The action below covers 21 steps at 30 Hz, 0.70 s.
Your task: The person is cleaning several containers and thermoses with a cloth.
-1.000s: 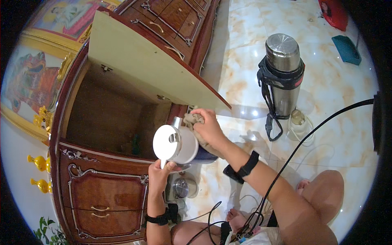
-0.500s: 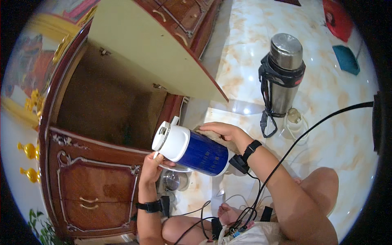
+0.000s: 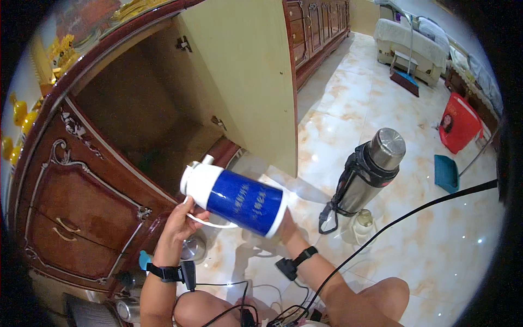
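A blue insulated jug [image 3: 245,203] with a white top and base lies tilted in front of me, its spout end toward the open cabinet. My left hand [image 3: 178,219] is closed near the white top, at the thin white handle. At the jug's base is my right hand [image 3: 288,224], its fingers hidden behind the jug. The tan cloth seen under that hand earlier is now out of sight. Below the left hand, on the floor, stands a clear container [image 3: 192,248].
The wooden cabinet [image 3: 81,218] has its pale door [image 3: 245,82] swung open. A steel flask [image 3: 359,182] with a black strap and a small pale bottle [image 3: 362,226] stand to the right. A black cable [image 3: 425,210] crosses there. Farther off are a teal dustpan [image 3: 447,173] and a broom [image 3: 405,83].
The view has shifted, showing more of the room. The jug has turned closer to level. My right hand has gone from its side to behind its base, and the cloth is hidden.
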Tool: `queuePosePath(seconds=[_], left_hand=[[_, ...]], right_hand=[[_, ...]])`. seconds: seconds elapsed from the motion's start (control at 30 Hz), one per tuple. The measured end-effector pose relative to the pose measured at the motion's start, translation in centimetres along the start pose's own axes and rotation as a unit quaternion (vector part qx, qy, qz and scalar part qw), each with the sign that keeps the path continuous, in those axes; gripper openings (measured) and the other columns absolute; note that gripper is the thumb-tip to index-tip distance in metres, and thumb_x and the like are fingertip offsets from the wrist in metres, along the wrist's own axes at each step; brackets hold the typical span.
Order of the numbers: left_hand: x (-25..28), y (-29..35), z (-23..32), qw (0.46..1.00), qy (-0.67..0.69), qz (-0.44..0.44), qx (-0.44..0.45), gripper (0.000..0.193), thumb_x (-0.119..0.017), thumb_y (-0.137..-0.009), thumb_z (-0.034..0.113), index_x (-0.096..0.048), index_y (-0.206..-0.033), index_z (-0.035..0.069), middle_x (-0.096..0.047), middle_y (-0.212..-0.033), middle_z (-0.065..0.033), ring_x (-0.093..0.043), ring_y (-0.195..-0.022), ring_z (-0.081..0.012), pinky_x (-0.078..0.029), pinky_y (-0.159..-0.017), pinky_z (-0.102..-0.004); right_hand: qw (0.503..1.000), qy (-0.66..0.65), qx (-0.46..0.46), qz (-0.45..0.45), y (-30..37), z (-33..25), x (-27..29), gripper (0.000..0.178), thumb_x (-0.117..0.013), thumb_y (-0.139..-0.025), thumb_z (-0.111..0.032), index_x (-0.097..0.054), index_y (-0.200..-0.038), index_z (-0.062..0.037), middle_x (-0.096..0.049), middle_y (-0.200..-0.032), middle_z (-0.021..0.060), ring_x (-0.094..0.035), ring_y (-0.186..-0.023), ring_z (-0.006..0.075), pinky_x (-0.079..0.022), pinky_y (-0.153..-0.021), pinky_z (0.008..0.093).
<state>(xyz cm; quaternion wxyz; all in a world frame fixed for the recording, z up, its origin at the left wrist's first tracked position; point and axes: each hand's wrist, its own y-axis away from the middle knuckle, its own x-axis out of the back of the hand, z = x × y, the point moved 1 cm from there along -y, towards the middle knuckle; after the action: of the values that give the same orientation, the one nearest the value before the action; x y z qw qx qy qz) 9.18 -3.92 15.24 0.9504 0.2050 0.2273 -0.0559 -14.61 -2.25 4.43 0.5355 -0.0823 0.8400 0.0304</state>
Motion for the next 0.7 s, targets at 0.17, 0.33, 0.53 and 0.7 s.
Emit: queuePosePath(seconds=[0.17, 0.33, 0.53, 0.7], left_hand=[[-2.7, -2.5, -0.2, 0.996, -0.043, -0.007, -0.077, 0.030, -0.042, -0.090, 0.034, -0.048, -0.082, 0.005, -0.059, -0.079, -0.0129, -0.063, -0.064, -0.0196, -0.053, -0.052, -0.0286], [-4.1, -2.0, -0.1, 0.977, -0.136, -0.031, -0.161, 0.035, -0.043, -0.089, 0.033, -0.049, -0.099, 0.000, -0.058, -0.085, -0.0118, -0.062, -0.066, -0.0191, -0.052, -0.057, -0.0285], [-2.2, -0.6, 0.8, 0.968, -0.171, 0.000, -0.185, 0.027, -0.046, -0.087, 0.018, -0.048, -0.100, -0.006, -0.057, -0.086, -0.0133, -0.061, -0.067, -0.0233, -0.052, -0.064, -0.0341], [-3.7, -1.7, 0.7, 0.970, -0.155, -0.019, -0.187, 0.030, -0.045, -0.088, 0.020, -0.047, -0.104, -0.005, -0.057, -0.092, -0.0159, -0.062, -0.070, -0.0243, -0.052, -0.063, -0.0304]], right_hand=[[0.966, -0.244, -0.004, 0.085, -1.0, 0.4, 0.0, 0.042, -0.037, -0.086, -0.034, -0.052, -0.109, -0.0032, -0.056, -0.107, 0.0154, -0.052, -0.099, 0.0300, -0.041, -0.089, 0.0440], [0.967, -0.164, 0.040, 0.192, -1.7, -2.7, -1.7, 0.038, -0.032, -0.090, -0.036, -0.050, -0.114, -0.0109, -0.056, -0.108, 0.0074, -0.053, -0.099, 0.0225, -0.043, -0.087, 0.0376], [0.962, -0.068, 0.189, 0.187, -1.3, -3.9, -4.9, 0.036, -0.035, -0.089, -0.024, -0.047, -0.115, -0.0023, -0.053, -0.112, 0.0101, -0.053, -0.100, 0.0206, -0.043, -0.087, 0.0337], [0.942, 0.007, 0.271, 0.196, -0.9, -8.6, -4.4, 0.037, -0.034, -0.089, -0.019, -0.040, -0.120, 0.0001, -0.050, -0.116, 0.0141, -0.051, -0.104, 0.0224, -0.041, -0.091, 0.0343]])
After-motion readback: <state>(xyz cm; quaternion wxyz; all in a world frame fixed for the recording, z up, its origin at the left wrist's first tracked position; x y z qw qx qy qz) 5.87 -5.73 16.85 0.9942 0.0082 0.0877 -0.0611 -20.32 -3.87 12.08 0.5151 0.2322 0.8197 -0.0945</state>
